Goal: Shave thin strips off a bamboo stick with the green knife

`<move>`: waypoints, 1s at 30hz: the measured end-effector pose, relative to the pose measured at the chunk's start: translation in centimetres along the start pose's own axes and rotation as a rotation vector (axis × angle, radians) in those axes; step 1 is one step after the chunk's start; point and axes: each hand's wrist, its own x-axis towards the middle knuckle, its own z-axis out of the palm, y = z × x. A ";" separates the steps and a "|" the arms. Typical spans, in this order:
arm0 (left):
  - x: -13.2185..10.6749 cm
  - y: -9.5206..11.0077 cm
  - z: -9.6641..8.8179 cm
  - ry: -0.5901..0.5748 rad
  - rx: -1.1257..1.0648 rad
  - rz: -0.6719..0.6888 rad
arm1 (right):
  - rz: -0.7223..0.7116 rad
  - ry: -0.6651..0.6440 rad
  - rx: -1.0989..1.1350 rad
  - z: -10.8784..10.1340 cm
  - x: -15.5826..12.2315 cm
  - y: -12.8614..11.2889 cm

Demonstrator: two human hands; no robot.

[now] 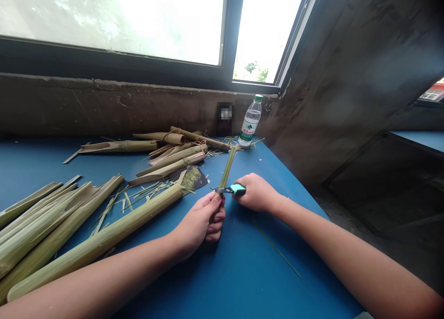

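My left hand (206,217) is closed around the lower end of a narrow green bamboo strip (228,167), which slants up and away over the blue table (243,268). In my right hand (258,192) is a utility knife (238,189) with a turquoise and black handle. Its blade lies across the strip just above my left thumb, and looks to be touching it. My left palm hides the strip's lower end. A long bamboo pole (104,240) lies just left of my left hand.
Split bamboo pieces (45,226) lie at the left, and more bamboo lengths (173,159) are piled at the back. Shavings and a dark sheet with green dust (192,178) are near them. A water bottle (250,122) stands at the back right, by the table's edge.
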 end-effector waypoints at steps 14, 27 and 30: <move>0.5 -0.9 0.4 0.154 0.148 0.021 | 0.106 0.095 -0.388 0.5 0.4 0.6; 0.9 0.0 0.2 0.176 0.132 -0.062 | 0.209 0.065 -0.414 0.6 2.3 2.5; 0.4 -0.6 0.2 0.144 0.172 -0.056 | 0.352 0.116 -0.396 -0.6 2.9 4.7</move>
